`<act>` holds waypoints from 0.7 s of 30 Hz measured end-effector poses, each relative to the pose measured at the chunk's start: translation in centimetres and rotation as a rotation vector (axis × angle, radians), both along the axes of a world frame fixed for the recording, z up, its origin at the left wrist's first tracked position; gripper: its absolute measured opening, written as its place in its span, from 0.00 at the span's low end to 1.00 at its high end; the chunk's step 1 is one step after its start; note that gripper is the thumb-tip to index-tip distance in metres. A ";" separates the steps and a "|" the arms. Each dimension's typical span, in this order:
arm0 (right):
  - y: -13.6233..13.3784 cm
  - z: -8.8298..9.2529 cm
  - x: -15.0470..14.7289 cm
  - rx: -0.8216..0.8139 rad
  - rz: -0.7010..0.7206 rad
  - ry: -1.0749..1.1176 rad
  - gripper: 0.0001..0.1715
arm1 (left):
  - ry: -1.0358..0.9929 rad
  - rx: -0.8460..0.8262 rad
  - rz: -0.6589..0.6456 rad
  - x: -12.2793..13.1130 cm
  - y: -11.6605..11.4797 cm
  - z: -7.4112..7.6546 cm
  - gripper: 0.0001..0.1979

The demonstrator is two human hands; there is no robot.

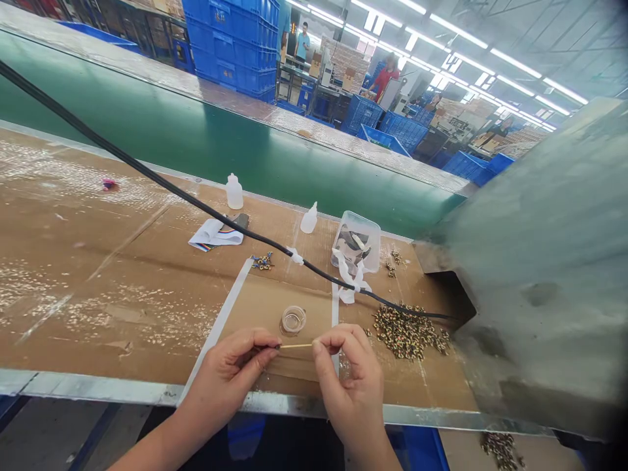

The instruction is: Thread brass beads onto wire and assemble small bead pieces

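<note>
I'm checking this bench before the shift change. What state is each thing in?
left hand, pinching the stick's dark-tipped end
right hand, pinching the stick's other end
thin wooden stick, held level between both hands
small clear cup, upright on the board
white dropper bottle, upright, capped
clear plastic tub, open, holding dark pieces
black cable, stretched across the bench
small metal parts, loose in a heap

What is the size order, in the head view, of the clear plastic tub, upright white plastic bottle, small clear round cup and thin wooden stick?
1. clear plastic tub
2. upright white plastic bottle and small clear round cup: they look alike, so unranked
3. thin wooden stick
</note>
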State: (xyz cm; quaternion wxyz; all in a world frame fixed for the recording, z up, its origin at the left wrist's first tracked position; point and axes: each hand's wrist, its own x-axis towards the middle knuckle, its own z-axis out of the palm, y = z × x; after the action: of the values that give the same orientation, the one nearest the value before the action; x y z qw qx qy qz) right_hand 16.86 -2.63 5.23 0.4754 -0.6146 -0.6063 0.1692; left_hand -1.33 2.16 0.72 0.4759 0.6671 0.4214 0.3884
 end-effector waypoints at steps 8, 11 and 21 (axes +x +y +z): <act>0.0 0.1 0.3 0.022 -0.019 0.013 0.06 | 0.006 0.033 0.007 0.0 0.1 0.1 0.04; 0.0 0.1 0.2 0.016 -0.012 -0.005 0.06 | 0.005 0.028 0.017 0.0 0.1 0.1 0.05; 1.3 -0.3 0.7 0.112 -0.085 -0.296 0.03 | -0.005 0.033 0.056 0.1 0.0 -0.1 0.05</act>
State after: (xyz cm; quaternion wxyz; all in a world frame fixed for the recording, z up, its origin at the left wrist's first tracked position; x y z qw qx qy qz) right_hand 17.61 -1.31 4.97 0.4213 -0.6303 -0.6517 0.0226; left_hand -1.25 2.18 0.61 0.4546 0.6619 0.4324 0.4102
